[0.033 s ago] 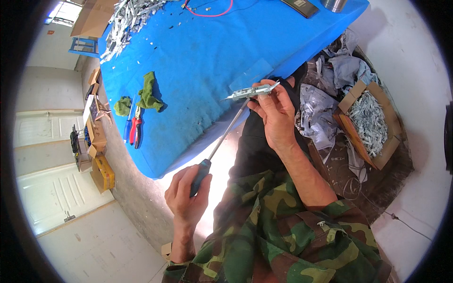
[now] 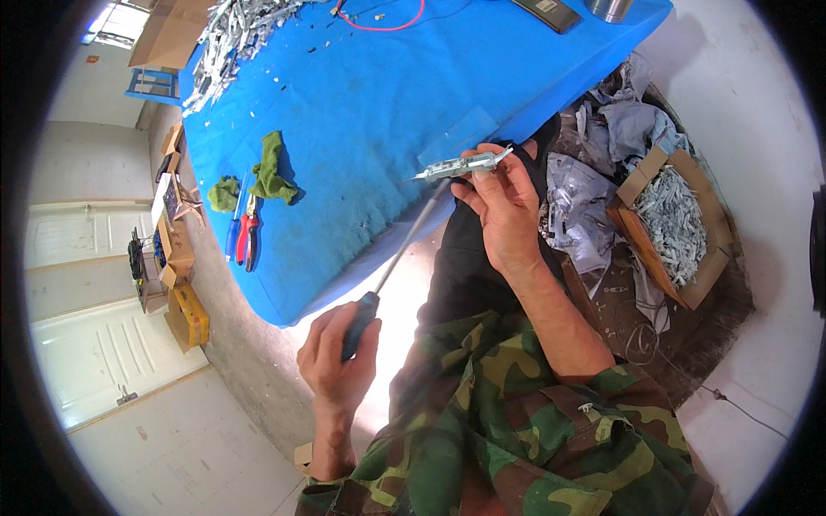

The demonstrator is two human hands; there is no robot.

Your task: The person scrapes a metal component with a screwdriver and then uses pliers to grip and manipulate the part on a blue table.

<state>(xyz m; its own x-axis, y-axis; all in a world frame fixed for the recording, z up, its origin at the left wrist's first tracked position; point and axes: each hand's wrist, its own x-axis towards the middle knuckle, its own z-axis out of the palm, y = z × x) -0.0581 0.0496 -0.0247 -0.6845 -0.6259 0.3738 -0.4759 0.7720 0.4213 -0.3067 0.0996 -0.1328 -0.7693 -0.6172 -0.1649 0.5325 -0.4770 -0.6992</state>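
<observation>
My left hand [image 2: 337,354] is closed around the dark teal handle of a screwdriver [image 2: 411,237]. Its long shaft slants up and to the right, and the tip ends under my right hand's fingers, where I cannot tell whether it touches anything. Pinched in my right hand [image 2: 508,215] is a narrow silver-grey metal part [image 2: 456,166] with a thin pointed left end and bent tabs on the right. That part is held near the edge of the blue cloth-covered table [image 2: 361,112], next to a clear flat sheet [image 2: 469,133] on the cloth.
On the table's left lie red-handled pliers [image 2: 247,236], a blue screwdriver [image 2: 232,236] and green cloths [image 2: 274,172]. A heap of similar metal strips [image 2: 228,52] sits at the far left. A cardboard box [image 2: 650,245] of strips stands at right, beside crumpled plastic bags [image 2: 581,211].
My left hand and the screwdriver have shifted slightly left. The metal part's right end has risen a little in my right hand, which otherwise stays in place.
</observation>
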